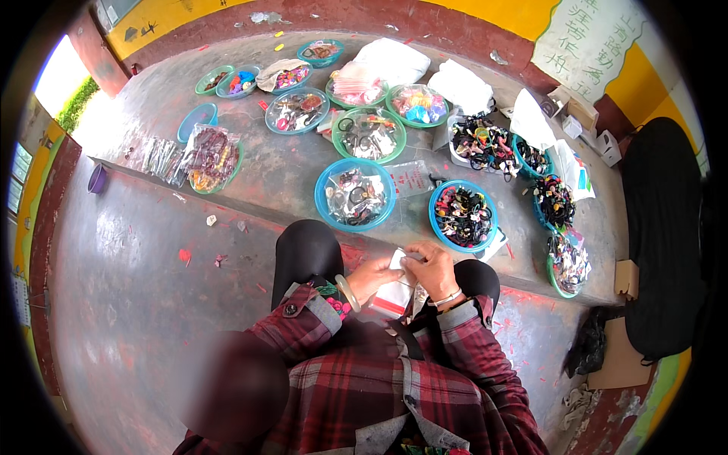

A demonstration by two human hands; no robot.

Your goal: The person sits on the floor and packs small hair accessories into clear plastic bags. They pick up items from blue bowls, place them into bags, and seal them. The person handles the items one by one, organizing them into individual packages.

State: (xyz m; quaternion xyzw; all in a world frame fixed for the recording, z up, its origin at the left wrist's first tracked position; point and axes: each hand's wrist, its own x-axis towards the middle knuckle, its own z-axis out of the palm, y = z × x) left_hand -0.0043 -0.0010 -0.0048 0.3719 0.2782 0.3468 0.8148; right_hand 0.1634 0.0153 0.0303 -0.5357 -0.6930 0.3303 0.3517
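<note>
Red plaid jacket [341, 387] fabric fills the view closest to us, its sleeves leading up to our two hands between dark-trousered knees [309, 254]. Our left hand [368, 278] has its fingers closed on a small white piece [396, 259], and our right hand [432, 271] pinches that piece near its top with thumb and fingertips drawn narrow. We have it above our lap; just below lies a white packet [392, 299] with a red band, though we cannot tell whether the two are joined.

Before us rises a low grey platform [273, 182], scuffed and spotted with red scraps, curving with the lens. Blue and green basins of small goods stand along it, the nearest being a blue basin [318, 199] of bagged pieces. Our floor [152, 280] is grey too, shiny on the left and streaked red. Behind the platform, we see a wall [485, 15] painted yellow over dark red. Daylight enters through a doorway [64, 80] at the upper left, while a long black bag [663, 235] stands at our right.
</note>
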